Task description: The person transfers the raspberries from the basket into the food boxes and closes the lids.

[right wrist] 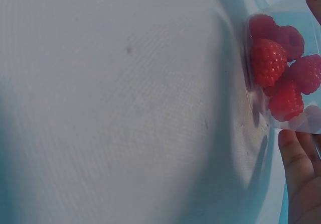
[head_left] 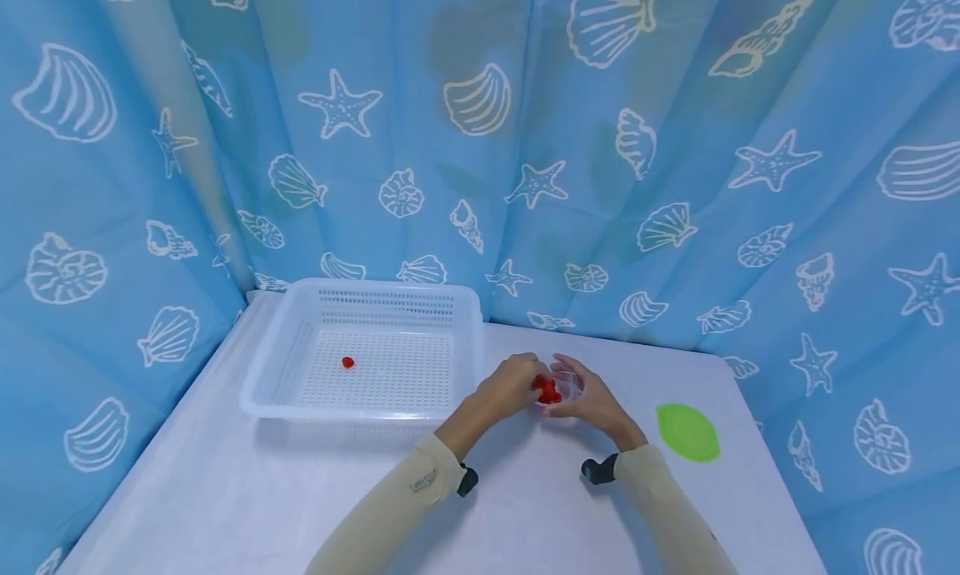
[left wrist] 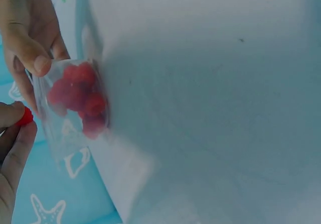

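Observation:
A clear plastic cup with several raspberries in it is at the table's middle right. My right hand grips the cup, its thumb against the wall near the rim in the left wrist view. My left hand is at the cup's left side. Between its thumb and fingertips it pinches one raspberry, which the left wrist view shows beside the cup's rim. One small red raspberry lies on the floor of a white perforated plastic basket to the left.
To the right of my right hand lies a flat green leaf-shaped piece. A white cloth covers the table. Blue curtains with shell and starfish prints hang around its back and sides, close behind the basket.

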Demonstrator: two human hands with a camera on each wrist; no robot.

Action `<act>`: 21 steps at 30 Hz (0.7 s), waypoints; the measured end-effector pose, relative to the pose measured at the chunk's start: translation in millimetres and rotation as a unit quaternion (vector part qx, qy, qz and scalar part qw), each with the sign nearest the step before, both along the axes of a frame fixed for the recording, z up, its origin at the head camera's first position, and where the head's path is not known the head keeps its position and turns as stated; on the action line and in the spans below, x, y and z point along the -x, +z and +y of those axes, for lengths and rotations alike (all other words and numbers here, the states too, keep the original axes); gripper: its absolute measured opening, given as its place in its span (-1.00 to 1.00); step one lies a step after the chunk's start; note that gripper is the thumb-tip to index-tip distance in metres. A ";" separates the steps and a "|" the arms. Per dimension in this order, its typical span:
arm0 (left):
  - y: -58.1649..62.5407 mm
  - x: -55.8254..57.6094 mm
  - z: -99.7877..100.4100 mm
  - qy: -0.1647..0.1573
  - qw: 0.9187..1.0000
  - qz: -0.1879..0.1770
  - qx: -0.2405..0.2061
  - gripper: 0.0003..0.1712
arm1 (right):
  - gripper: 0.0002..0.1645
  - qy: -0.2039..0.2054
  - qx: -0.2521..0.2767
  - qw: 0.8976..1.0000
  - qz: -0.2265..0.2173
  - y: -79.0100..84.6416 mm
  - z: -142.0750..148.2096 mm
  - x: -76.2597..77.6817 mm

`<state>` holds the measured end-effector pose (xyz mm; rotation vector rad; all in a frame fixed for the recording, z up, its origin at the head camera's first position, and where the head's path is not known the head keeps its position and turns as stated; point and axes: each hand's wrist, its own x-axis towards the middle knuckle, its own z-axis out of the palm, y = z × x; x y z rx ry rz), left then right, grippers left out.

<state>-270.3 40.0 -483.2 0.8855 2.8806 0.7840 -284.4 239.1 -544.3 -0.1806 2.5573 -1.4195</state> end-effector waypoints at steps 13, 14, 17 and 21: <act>-4.0 11.7 4.9 -0.006 1.000 -0.023 0.010 -0.58 | 0.34 0.004 -0.005 1.000 0.011 -0.5 1.6 0.5; -4.2 11.9 4.9 -0.007 1.000 -0.022 0.011 -0.58 | 0.34 0.003 -0.005 1.000 0.011 -0.3 1.7 0.5; -5.3 12.1 5.3 -0.013 1.000 -0.020 0.015 -0.61 | 0.36 0.002 -0.006 1.000 0.009 -0.5 2.0 0.3; -6.9 12.0 5.9 -0.019 0.999 -0.017 0.024 -0.66 | 0.36 0.000 -0.007 1.000 0.005 -1.3 2.1 -0.2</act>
